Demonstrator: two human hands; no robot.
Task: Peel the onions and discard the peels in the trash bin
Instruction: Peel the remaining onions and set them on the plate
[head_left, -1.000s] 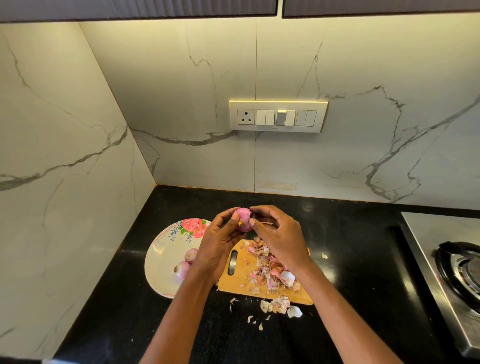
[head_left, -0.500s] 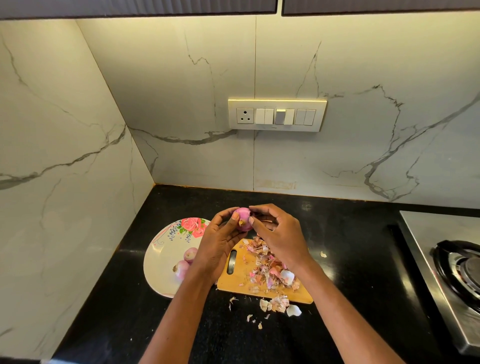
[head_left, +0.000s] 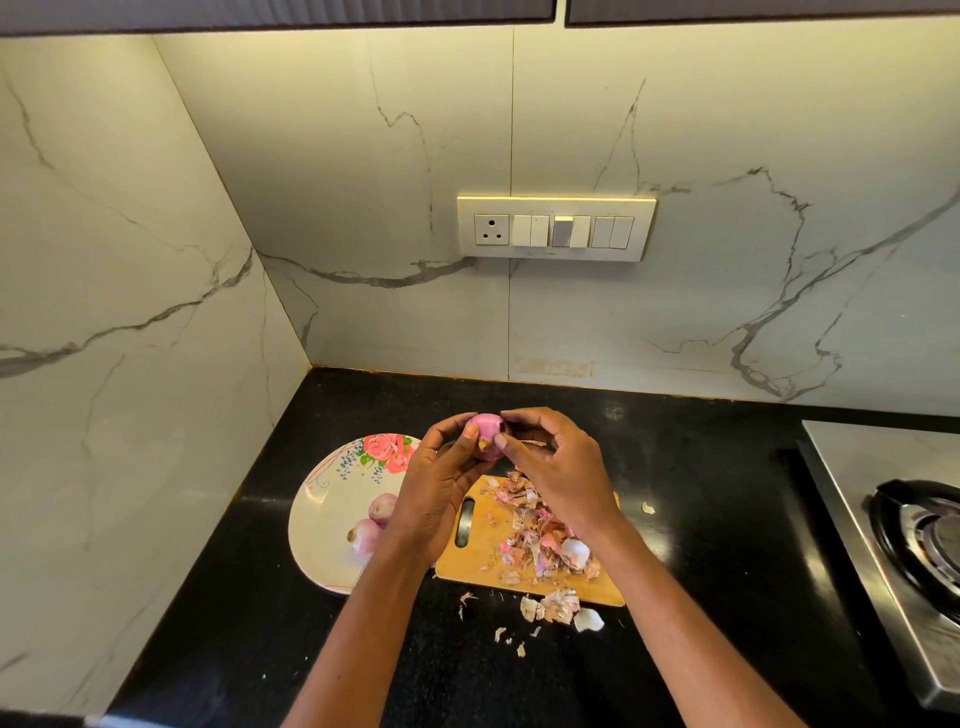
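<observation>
A pink onion (head_left: 487, 431) is held above the counter between both hands. My left hand (head_left: 439, 488) grips it from the left with thumb and fingers curled round it. My right hand (head_left: 558, 467) pinches at the onion's skin from the right with thumb and forefinger. Two peeled onions (head_left: 371, 522) lie on a white flowered plate (head_left: 324, 519) left of my left wrist. A heap of onion peels (head_left: 540, 535) covers the wooden cutting board (head_left: 483, 558) under my right hand. No trash bin is in view.
More peel scraps (head_left: 558, 610) lie on the black counter in front of the board, and one (head_left: 648, 507) to its right. A steel gas stove (head_left: 914, 535) fills the right edge. Marble walls close the back and left; a switch panel (head_left: 556, 228) is on the back wall.
Both hands have stayed in place on the onion; my right hand's fingers have shifted slightly on its skin. The view has barely moved.
</observation>
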